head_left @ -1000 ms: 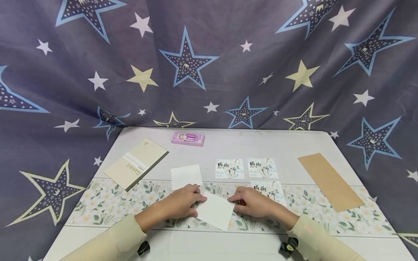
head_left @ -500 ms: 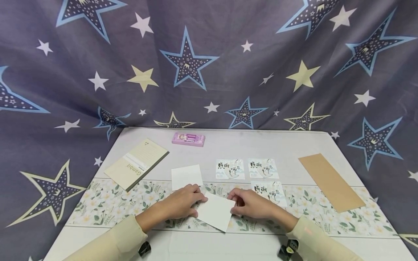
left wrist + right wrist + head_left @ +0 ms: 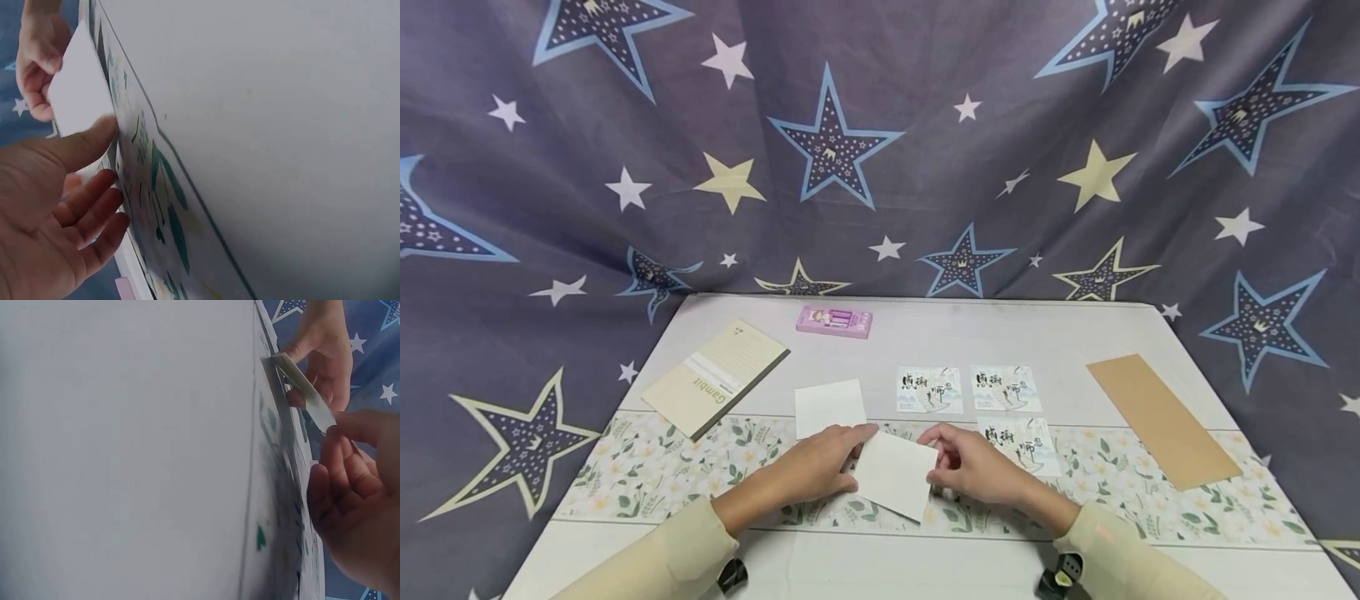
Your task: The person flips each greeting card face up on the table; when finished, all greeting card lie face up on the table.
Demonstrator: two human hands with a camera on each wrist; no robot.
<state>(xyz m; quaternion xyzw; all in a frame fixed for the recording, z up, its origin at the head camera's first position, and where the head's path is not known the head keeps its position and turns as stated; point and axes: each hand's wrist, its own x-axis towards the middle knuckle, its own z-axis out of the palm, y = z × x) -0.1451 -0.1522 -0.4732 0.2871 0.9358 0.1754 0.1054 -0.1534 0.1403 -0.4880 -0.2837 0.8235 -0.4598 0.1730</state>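
Note:
A plain white square card (image 3: 895, 477) is between my two hands over the floral strip of the table. My left hand (image 3: 822, 465) holds its left side, with the thumb (image 3: 94, 142) on the near face and the index finger behind. At the opposite side, my right hand (image 3: 976, 468) pinches the edge between thumb and fingers. In the right wrist view the card (image 3: 306, 390) is tilted and lifted off the table, its pale underside showing. Another blank white card (image 3: 829, 407) lies just beyond my left hand. Three printed cards (image 3: 928, 390) with black characters lie beyond my right hand.
A beige notebook (image 3: 715, 379) lies at the left of the table (image 3: 1075, 329). A purple box (image 3: 834, 322) is near the back edge, and a brown paper strip (image 3: 1163, 421) lies at the right. A star-patterned curtain (image 3: 887, 167) hangs behind and around the sides.
The white card has risen a little and tilted between my hands. My left fingers have shifted behind its upper left edge. My right fingers have moved slightly along the right edge.

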